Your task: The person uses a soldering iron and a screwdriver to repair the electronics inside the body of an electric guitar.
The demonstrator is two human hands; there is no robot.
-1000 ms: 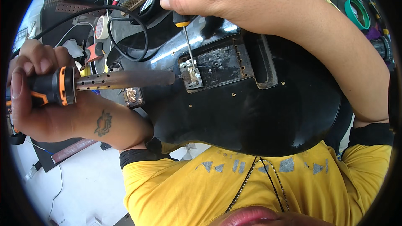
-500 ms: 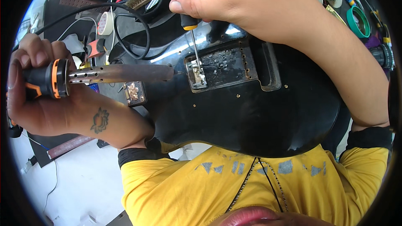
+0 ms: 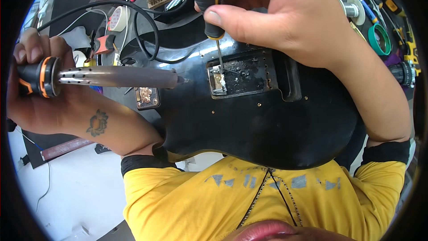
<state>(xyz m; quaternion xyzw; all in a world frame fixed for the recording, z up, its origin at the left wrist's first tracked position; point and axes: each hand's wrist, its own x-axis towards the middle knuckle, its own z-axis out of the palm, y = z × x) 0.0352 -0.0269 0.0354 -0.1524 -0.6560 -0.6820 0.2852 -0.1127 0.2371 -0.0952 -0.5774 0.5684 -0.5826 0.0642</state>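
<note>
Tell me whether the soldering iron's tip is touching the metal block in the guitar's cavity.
Apart. The head view shows the soldering iron tip ending over bare black guitar body, with a plain gap before the metal block; only the screwdriver shaft reaches the block.

My left hand (image 3: pixel 38 91) at nine o'clock grips a soldering iron (image 3: pixel 102 77), tip pointing right over the black guitar body (image 3: pixel 267 125). My right hand (image 3: pixel 285 13) at twelve o'clock pinches a screwdriver (image 3: pixel 209 4), its blade in the open cavity (image 3: pixel 243 76).
</note>
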